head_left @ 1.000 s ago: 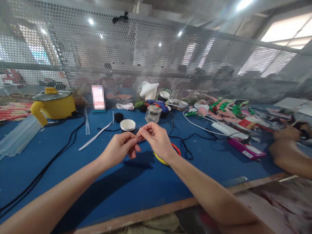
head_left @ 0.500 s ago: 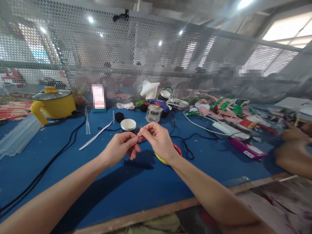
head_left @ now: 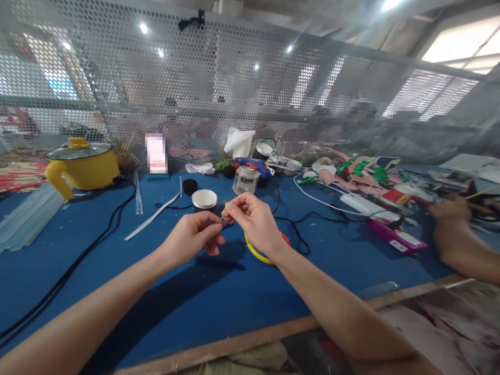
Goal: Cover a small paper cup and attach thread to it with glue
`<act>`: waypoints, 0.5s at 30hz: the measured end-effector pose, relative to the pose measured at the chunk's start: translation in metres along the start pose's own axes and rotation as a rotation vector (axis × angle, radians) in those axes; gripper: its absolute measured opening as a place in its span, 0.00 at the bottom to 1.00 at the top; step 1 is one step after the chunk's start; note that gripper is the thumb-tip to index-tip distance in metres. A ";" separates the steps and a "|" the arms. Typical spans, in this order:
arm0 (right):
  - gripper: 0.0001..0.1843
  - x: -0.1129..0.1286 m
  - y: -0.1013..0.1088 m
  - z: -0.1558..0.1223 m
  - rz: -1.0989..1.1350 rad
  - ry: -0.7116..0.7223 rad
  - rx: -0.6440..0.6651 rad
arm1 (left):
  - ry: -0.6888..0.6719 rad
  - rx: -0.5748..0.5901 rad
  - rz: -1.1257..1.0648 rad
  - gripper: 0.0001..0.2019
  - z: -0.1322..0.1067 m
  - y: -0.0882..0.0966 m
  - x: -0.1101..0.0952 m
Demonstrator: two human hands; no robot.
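Tabletop (head_left: 219,307), flat and blue, stretches from the brown front edge (head_left: 250,339) toward the perforated metal screen (head_left: 187,67). Above it, the left hand (head_left: 191,237) and right hand (head_left: 255,220), nearly closed, pinch a tiny dark-and-silvery piece (head_left: 222,219) between them, near a round white-lined black cup (head_left: 204,199); a yellow-and-red ring (head_left: 257,254) lies below the right wrist.

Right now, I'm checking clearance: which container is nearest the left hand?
The white-rimmed cup just beyond the left hand; the clear jar and rear cup stand farther off.
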State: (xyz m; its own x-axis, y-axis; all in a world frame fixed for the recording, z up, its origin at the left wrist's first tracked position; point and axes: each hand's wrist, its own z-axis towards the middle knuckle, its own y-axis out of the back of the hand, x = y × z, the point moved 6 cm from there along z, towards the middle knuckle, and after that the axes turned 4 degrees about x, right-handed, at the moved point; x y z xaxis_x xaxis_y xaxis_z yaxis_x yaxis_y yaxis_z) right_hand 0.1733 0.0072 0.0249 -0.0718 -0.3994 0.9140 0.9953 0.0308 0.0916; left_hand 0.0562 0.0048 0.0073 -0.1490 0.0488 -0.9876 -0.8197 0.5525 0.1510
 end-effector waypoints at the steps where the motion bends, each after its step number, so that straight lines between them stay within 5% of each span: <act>1: 0.08 0.000 -0.001 0.000 -0.015 0.010 0.004 | -0.023 -0.021 0.032 0.09 0.000 0.000 -0.001; 6: 0.08 0.001 -0.002 -0.003 -0.050 0.058 0.011 | -0.099 -0.070 0.123 0.09 -0.002 0.001 -0.002; 15: 0.08 0.003 -0.004 -0.006 -0.031 0.084 0.031 | -0.042 -0.033 0.062 0.08 -0.003 -0.002 -0.004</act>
State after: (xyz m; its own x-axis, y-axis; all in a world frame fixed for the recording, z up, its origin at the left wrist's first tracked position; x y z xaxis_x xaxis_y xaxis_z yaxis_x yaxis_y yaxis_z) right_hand 0.1694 0.0007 0.0255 -0.0957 -0.4757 0.8744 0.9901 0.0453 0.1330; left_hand 0.0563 0.0007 0.0112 -0.1772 0.1168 -0.9772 -0.8278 0.5194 0.2122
